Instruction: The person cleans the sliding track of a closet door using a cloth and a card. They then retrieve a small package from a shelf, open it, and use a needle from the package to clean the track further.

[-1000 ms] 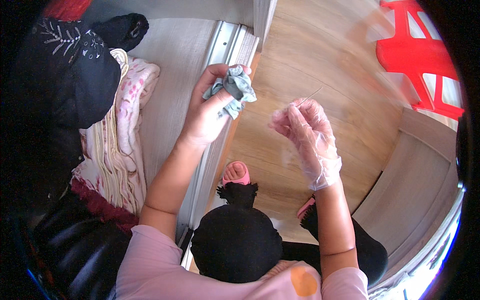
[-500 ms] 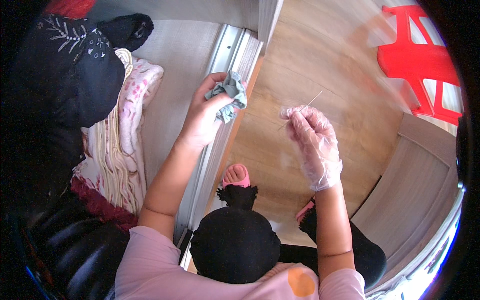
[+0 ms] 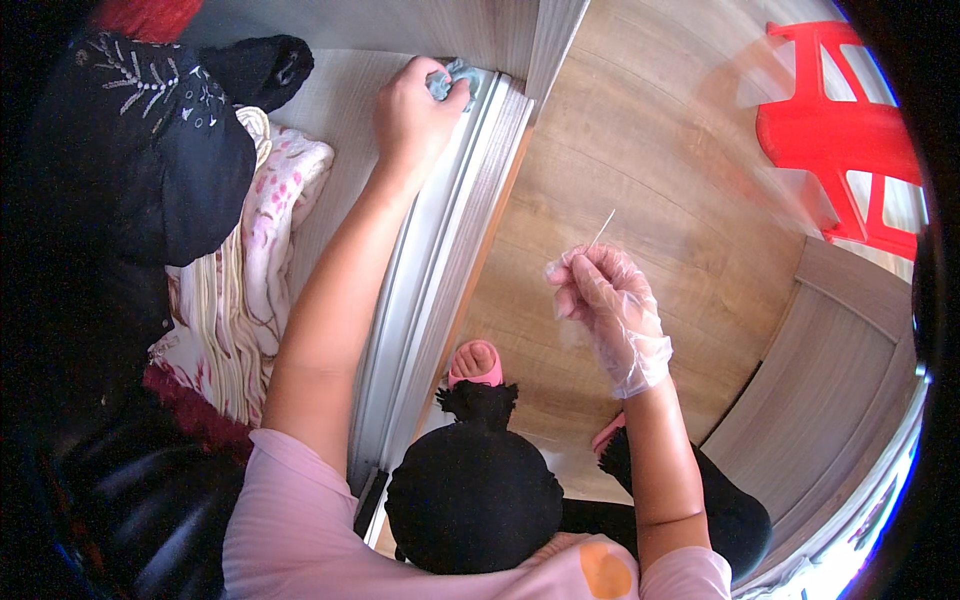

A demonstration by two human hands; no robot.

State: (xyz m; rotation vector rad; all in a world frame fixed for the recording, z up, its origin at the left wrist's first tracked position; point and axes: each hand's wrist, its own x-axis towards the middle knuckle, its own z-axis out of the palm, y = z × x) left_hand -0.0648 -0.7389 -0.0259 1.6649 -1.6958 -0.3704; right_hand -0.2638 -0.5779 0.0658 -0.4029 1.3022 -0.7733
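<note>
Your left hand point(image 3: 410, 110) was closed tight around a small blue-grey rag point(image 3: 455, 78). The rag was squashed under your fingers, so only a little bit stuck out. You pressed it down at the far end of the pale metal door track point(image 3: 440, 260), close to the corner where the track met the wall. The rag sat right under your grip, touching the track. Your left hand was the near one to it; your right hand was well apart, out over the wood floor point(image 3: 660, 150).

The track was a long thin thing. It ran from the far corner back toward your body, tilted a bit to your left as it came closer. Your left arm lay almost along the same line, so the long way of the track pointed straight back at you.

Your right hand point(image 3: 605, 310) wore a thin see-through glove. Its fingers were pinched together on a thin white stick point(image 3: 601, 230), like a little pick or swab. The stick pointed up and away from you, leaning a bit to the right. It touched nothing but your fingers.

Beside the track on your left lay a pile of folded cloth point(image 3: 260, 250) with pink flowers and some black clothes point(image 3: 150, 150). A red plastic stool point(image 3: 840, 150) stood far off on your right
</note>
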